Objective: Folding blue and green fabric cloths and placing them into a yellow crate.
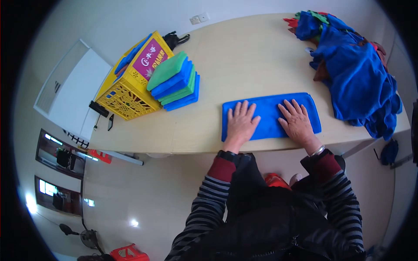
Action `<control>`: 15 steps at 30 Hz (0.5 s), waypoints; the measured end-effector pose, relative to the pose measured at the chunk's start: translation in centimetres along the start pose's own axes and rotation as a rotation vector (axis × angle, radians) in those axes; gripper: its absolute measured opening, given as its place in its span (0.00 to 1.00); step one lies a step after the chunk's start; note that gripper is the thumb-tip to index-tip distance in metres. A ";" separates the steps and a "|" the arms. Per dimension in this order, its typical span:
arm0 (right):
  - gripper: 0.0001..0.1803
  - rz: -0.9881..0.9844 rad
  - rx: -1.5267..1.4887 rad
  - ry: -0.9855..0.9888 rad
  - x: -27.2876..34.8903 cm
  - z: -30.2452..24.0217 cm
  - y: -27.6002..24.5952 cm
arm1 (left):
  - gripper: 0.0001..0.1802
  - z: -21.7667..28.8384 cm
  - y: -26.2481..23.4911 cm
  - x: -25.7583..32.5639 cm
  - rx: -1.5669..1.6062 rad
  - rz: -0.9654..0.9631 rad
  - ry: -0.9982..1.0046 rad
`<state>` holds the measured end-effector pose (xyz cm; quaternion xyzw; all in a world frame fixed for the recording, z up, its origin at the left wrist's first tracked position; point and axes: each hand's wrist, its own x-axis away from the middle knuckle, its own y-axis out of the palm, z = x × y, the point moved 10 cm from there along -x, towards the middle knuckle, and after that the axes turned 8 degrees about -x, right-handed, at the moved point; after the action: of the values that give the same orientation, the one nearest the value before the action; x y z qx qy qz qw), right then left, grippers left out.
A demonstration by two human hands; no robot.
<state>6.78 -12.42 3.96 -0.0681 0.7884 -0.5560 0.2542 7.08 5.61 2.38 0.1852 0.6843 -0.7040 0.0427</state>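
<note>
A blue towel (269, 117), folded into a long rectangle, lies flat near the front edge of the table. On its left part rests my left hand (241, 124), palm down with the fingers spread. My right hand (298, 123) lies flat on the towel's right part, fingers also apart. Neither hand grips the cloth. To the left, a stack of folded green and blue towels (174, 82) leans against a yellow plastic crate (128, 93). A loose heap of blue towels (355, 71), with some green, red and brown ones, covers the table's right end.
The pale wooden table (244, 56) meets a wall with a socket plate (199, 18) at the back. A black strapped item (175, 40) lies behind the crate. A phone-like dark object (110, 122) sits at the table's left edge. A red stool (129, 252) stands on the floor.
</note>
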 end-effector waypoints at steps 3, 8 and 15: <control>0.29 -0.040 0.020 0.052 0.2 1.9 -0.5 | 0.32 -2.8 1.3 -0.1 -0.101 -0.087 -0.045; 0.29 -0.033 0.074 0.138 1.0 6.4 -0.8 | 0.34 -9.1 1.7 1.0 -0.084 -0.074 -0.188; 0.28 0.076 0.299 0.239 3.5 10.1 -3.5 | 0.31 -7.1 -0.7 2.5 -0.185 -0.018 -0.255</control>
<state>7.99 -23.60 3.45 0.0669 0.7236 -0.6612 0.1866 6.00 13.04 2.28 0.0836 0.7368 -0.6561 0.1400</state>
